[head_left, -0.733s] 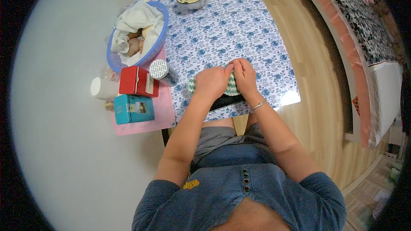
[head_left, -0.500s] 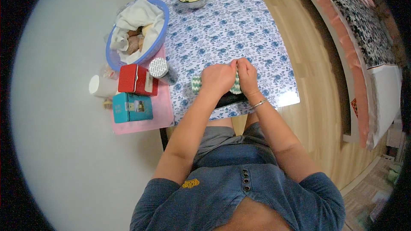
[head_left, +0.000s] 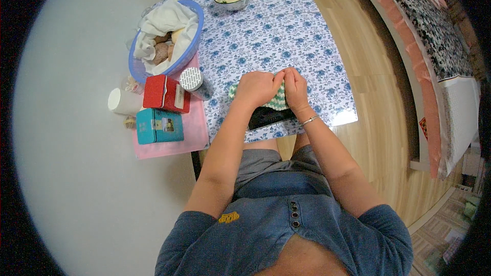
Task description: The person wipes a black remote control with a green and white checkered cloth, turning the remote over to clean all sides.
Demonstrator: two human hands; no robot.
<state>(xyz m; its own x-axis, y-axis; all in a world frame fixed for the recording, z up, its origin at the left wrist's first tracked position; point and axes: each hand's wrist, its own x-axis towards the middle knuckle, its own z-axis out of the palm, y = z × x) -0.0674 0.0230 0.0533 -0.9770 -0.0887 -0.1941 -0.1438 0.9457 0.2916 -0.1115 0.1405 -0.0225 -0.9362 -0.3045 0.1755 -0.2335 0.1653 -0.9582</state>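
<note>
My left hand [head_left: 256,88] and my right hand [head_left: 295,88] meet over the near part of the table, thumbs and fingertips pinched close together. Between and beneath them is a green-and-white striped knitted or crocheted piece [head_left: 279,101], its middle covered by my hands. Both hands are closed on it; any fine tool or yarn in the fingertips is too small to make out. A flat black object [head_left: 269,117], dark and rectangular, lies on the table just under the piece on my side. A bracelet circles my right wrist.
On the left stand a red tin [head_left: 162,93], a teal tin [head_left: 159,126], a lidded jar [head_left: 196,84] and a white roll [head_left: 123,101]. Behind them is a blue basket [head_left: 198,25] with cloth and bread-like items. A bowl [head_left: 233,4] with chopsticks sits at the far end.
My hands have shifted slightly up, away from me, with the striped piece between them. More of the black object shows now. The view has moved a little.
</note>
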